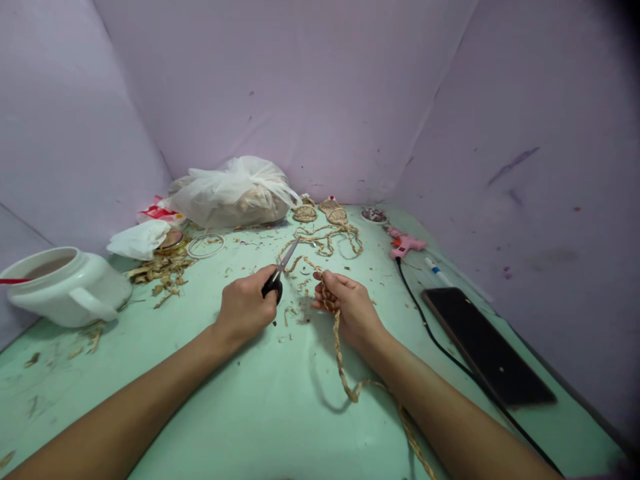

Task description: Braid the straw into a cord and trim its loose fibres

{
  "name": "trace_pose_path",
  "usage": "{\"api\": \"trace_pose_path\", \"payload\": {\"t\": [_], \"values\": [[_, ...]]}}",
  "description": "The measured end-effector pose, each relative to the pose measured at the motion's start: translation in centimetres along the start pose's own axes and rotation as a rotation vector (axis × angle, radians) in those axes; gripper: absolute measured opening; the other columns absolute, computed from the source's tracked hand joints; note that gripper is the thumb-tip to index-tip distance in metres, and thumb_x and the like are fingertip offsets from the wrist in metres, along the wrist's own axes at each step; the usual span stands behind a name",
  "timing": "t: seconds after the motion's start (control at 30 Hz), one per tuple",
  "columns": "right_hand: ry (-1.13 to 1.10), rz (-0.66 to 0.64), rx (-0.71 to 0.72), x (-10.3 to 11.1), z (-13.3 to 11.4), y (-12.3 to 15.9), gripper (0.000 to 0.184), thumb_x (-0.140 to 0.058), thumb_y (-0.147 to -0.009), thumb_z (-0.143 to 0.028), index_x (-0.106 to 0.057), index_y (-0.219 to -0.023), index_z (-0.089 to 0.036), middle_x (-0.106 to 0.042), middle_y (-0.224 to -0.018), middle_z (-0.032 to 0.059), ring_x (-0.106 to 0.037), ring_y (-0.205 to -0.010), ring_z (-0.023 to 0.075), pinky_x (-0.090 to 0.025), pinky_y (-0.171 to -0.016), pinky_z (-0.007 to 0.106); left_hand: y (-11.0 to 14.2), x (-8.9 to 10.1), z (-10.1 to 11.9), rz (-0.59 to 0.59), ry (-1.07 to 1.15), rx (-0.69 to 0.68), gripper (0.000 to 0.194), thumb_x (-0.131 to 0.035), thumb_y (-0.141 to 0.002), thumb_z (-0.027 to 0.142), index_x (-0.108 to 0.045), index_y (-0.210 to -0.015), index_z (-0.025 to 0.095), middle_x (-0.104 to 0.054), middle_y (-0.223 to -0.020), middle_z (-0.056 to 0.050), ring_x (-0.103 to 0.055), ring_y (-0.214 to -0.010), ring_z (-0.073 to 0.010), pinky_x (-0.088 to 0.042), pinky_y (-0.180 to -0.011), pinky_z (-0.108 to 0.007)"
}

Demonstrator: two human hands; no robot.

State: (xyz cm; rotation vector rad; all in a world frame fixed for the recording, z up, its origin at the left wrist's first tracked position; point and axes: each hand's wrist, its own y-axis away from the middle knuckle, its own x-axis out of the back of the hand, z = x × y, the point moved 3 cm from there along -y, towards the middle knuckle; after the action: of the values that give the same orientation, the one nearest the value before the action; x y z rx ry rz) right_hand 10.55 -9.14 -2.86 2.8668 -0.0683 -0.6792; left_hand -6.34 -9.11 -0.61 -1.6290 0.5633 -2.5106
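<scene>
My left hand (249, 301) is closed around the black handles of a pair of scissors (289, 255), whose blades point up and away over the table. Between the thumb and fingers of my right hand (350, 303) is a braided straw cord (338, 347). One length of the cord hangs below this hand and runs under the right forearm towards the near edge. Its other part stretches forward past the scissor tips into a loose tangle on the table. I cannot tell whether the blades touch the cord.
A tied white plastic bag (235, 193) stands at the back, beside small woven straw pieces (334, 212). On the left are a white pot (75, 293), straw scraps (163, 270) and a ring (206, 245). On the right lie a pink glue gun (406, 245), its black cable and a dark flat slab (487, 347).
</scene>
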Motion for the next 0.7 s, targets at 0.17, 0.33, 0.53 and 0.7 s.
{"api": "trace_pose_path", "payload": {"t": [0.17,0.33,0.53,0.7], "values": [[0.071,-0.069,0.014,-0.1,-0.4,0.0,0.028,-0.069,-0.059,-0.040,-0.060,-0.062,-0.014,-0.043,-0.049,-0.0053,-0.036,-0.044,0.0061,-0.047,-0.048,0.025,0.2,-0.7,-0.1,-0.043,-0.023,-0.019,0.039,-0.042,-0.070,0.018,-0.054,-0.106,0.028,-0.067,-0.084,0.002,-0.061,-0.073,-0.0157,-0.042,-0.065,-0.024],[0.167,-0.105,0.064,-0.3,-0.3,0.1,0.025,-0.065,-0.061,-0.036,-0.063,-0.074,-0.014,-0.045,-0.055,-0.0045,-0.036,-0.045,0.0061,-0.035,-0.040,0.020,0.3,-1.0,0.4,-0.098,-0.010,-0.159,0.044,-0.044,-0.069,0.021,-0.050,-0.113,0.022,-0.063,-0.096,-0.003,-0.058,-0.085,-0.0184,-0.043,-0.072,-0.027],[0.171,-0.056,0.148,0.0,-0.3,-0.4,0.026,-0.062,-0.062,-0.028,-0.064,-0.084,-0.014,-0.051,-0.056,-0.0035,-0.033,-0.041,0.0044,-0.023,-0.041,0.021,0.9,-1.0,1.3,-0.113,-0.191,-0.305,0.053,-0.046,-0.068,0.022,-0.045,-0.120,0.013,-0.059,-0.091,-0.009,-0.054,-0.083,-0.0232,-0.043,-0.073,-0.036],[0.171,-0.078,0.167,0.0,-0.2,-0.4,0.028,-0.064,-0.061,-0.027,-0.066,-0.085,-0.014,-0.048,-0.054,-0.0041,-0.033,-0.044,0.0057,-0.022,-0.045,0.023,1.2,-1.1,1.5,-0.137,-0.271,-0.271,0.053,-0.044,-0.071,0.025,-0.043,-0.123,0.014,-0.060,-0.087,-0.008,-0.057,-0.075,-0.0224,-0.044,-0.067,-0.035]]}}
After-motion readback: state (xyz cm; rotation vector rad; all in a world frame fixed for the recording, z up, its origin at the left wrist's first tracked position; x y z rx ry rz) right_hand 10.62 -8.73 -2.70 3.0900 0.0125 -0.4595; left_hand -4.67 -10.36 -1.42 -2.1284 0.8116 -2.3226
